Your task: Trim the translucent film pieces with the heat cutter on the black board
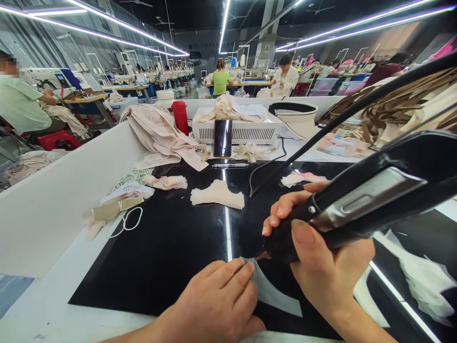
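My right hand is wrapped round a black corded hand tool with a silver lever on its side. The tool's narrow tip points down and left, close to the upper end of a thin pale curved fabric piece. My left hand presses that piece onto the black mat, fingers close together and thumb partly hidden. Just beyond my hands lies a small stack of cream cut pieces. More sheer white pieces lie to the right of my right forearm.
At the back stand a phone, a vented white box, a red cup and a pen. Beige fabric and elastic cord lie left, beside a white partition. The tool's cable crosses at right. People sit at sewing machines beyond.
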`<state>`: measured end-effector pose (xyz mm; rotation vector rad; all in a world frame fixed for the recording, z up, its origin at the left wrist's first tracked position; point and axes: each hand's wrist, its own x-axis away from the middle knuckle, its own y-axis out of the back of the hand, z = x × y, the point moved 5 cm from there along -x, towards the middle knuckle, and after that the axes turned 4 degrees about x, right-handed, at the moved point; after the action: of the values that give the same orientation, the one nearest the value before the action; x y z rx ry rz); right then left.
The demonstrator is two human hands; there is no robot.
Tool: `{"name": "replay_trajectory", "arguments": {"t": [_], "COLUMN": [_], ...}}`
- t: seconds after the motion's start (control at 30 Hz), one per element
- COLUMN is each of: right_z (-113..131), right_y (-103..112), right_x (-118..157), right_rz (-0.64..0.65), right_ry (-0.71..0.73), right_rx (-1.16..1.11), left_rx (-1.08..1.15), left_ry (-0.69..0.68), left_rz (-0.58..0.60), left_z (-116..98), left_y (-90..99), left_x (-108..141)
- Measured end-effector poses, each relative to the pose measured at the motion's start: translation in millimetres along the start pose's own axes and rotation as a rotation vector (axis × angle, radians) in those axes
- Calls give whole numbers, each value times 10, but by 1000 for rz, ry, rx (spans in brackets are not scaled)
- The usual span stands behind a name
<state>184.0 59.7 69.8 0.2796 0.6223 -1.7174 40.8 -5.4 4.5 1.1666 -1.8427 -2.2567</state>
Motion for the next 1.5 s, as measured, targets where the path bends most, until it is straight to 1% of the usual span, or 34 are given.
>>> {"name": "replay_trajectory", "arguments": {"t": [0.2, 0.33, 0.53, 0.77, 0.87, 0.97, 1.17, 1.37, 1.5], "right_z": [3, -5, -17, -57, -69, -69, -83, -69, 45], "right_y": [-2, -17, -89, -99, -100, -128, -184, -195, -59], "right_x": [10, -6, -22, 4, 1, -10, -19, -39, -61], "right_rz": [-16, -36, 9, 27, 20, 41, 56, 58, 58], "right_ry": [2, -29, -20, -23, -37, -26, -23, -30, -35], "right_rx": [29, 33, -68, -53, -63, -86, -96, -94, -83], "left_rx": [-9, -14, -3, 10, 1, 1, 6, -8, 16], "left_ry": [0, -5, -9, -5, -9, -14, -17, -11, -16], "left_rz": [-16, -14, -18, -30, -12, -7, -59, 1, 45], "left_z": [2, 5, 16, 10, 5, 4, 3, 4, 7], "left_y": [20, 25, 24, 1, -17, -23, -11, -20, 14], "left_x": [-8, 4, 2, 15, 34, 39, 16, 22, 8]}}
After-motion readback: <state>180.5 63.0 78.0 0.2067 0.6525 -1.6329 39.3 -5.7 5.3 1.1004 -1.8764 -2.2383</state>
